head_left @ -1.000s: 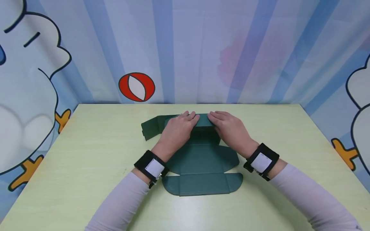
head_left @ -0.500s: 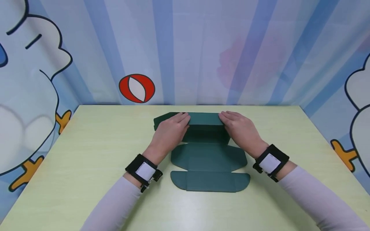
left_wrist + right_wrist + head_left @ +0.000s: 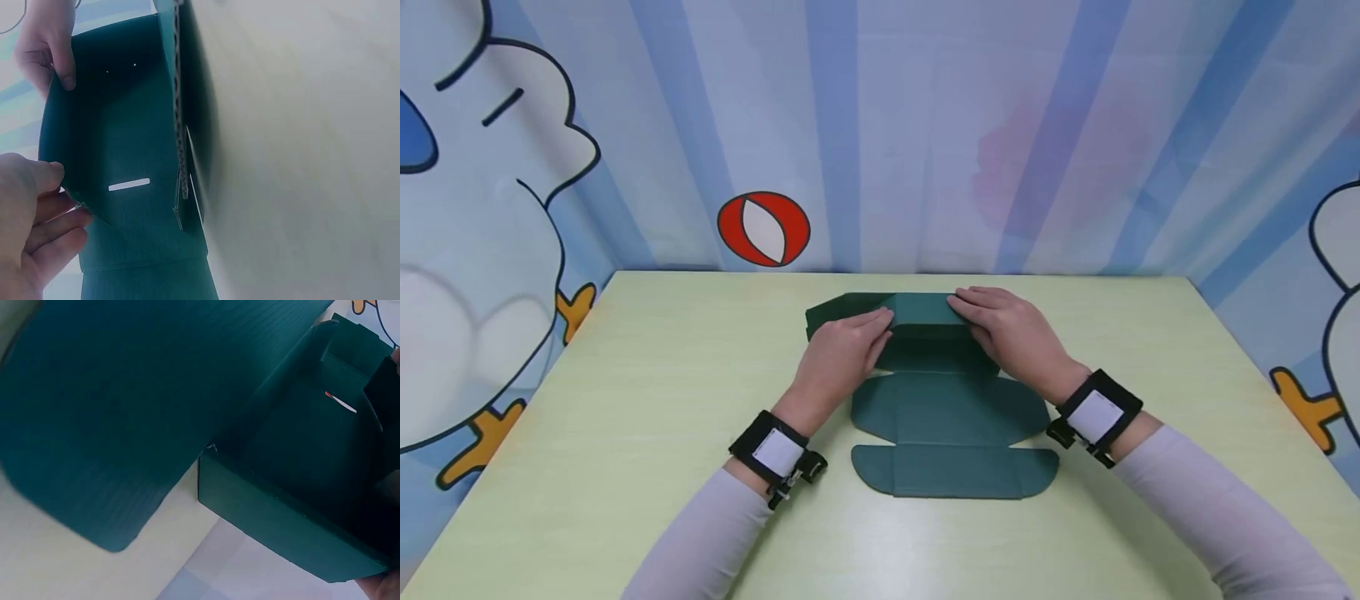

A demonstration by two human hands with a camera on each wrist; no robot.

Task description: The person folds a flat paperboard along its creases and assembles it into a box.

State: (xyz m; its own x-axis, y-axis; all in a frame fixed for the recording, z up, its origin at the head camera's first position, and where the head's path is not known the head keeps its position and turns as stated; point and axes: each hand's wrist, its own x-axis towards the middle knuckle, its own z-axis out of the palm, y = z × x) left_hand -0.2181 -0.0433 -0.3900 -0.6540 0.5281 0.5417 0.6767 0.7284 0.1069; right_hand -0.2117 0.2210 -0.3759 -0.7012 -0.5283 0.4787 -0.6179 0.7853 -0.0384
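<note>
A dark green cardboard box (image 3: 951, 408), partly folded, has its far section raised and its near panels spread toward me. My left hand (image 3: 838, 354) is at the left end of the raised section, its thumb and fingers around a corner in the left wrist view. At the opposite end, my right hand (image 3: 1022, 342) grips the raised wall, with the thumb inside. A side flap (image 3: 850, 307) sticks out left of the raised section. The near tuck flap (image 3: 955, 472) has rounded ends. In the right wrist view, a folded side wall (image 3: 281, 519) stands beside the box's hollow.
The box rests on a pale yellow-green table (image 3: 662, 400). Behind the table hangs a blue striped backdrop (image 3: 895, 150) with a printed red and white ball (image 3: 764, 229). Each wrist wears a black strap (image 3: 1097, 417) with a camera.
The box has shifted right, and its left side flap has swung up and inward. My left hand has slid toward me along the corner; my right hand has moved slightly left since half a second ago.
</note>
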